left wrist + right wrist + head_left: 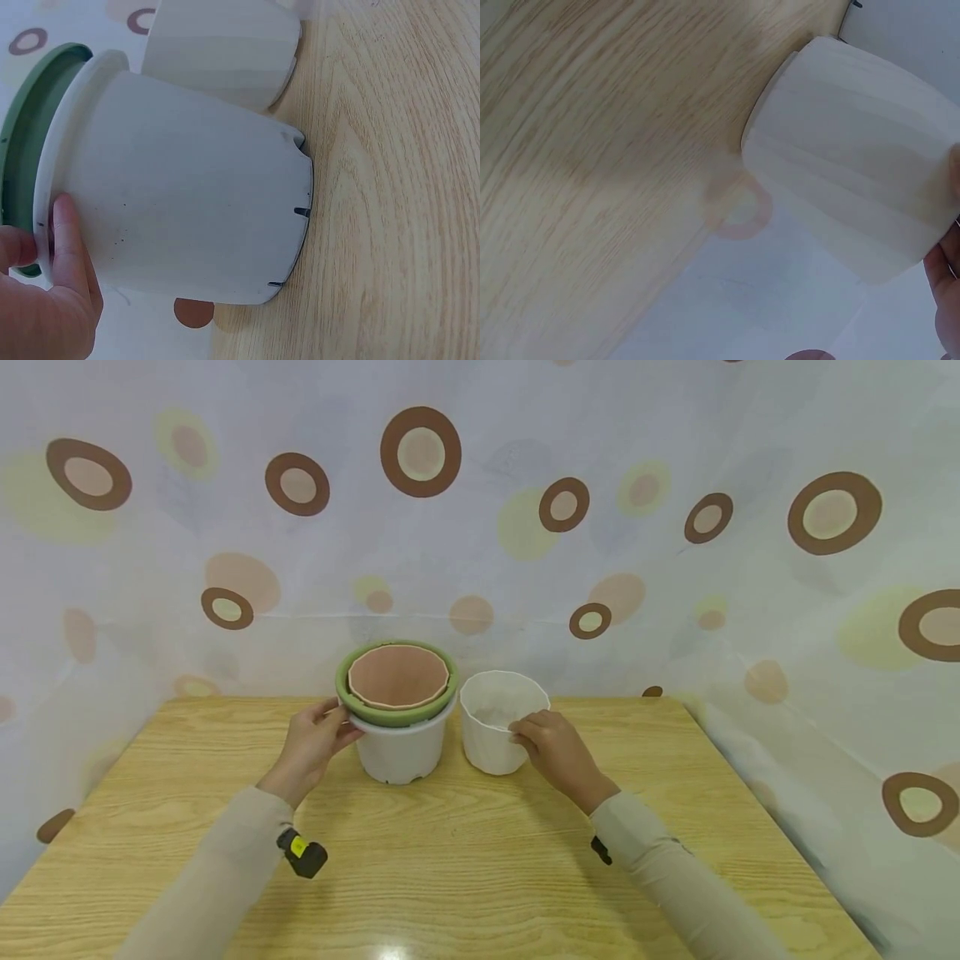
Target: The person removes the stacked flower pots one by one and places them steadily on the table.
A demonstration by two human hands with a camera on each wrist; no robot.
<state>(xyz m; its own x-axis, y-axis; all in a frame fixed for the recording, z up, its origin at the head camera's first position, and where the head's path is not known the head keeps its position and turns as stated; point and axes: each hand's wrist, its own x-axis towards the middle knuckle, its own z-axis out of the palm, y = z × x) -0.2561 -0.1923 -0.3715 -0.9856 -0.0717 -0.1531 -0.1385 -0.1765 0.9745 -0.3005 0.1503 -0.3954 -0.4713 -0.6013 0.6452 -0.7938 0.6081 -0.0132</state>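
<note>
On the left stands a stack of flower pots: a white pot (401,753) outermost, a green pot (399,717) inside it, and a pink pot (398,675) innermost. My left hand (313,742) grips the stack's rim from the left; in the left wrist view its thumb and fingers pinch the white pot's rim beside the green one. Just right of the stack, a faceted white pot (487,745) stands upright on the table. My right hand (553,750) pinches its near right rim. In the right wrist view this pot (855,142) hides part of the fingers.
The wood-grain table (450,868) ends at the back against a patterned cloth (480,527) with brown rings. More of the cloth rises along the right side. The two white pots stand close together near the back edge.
</note>
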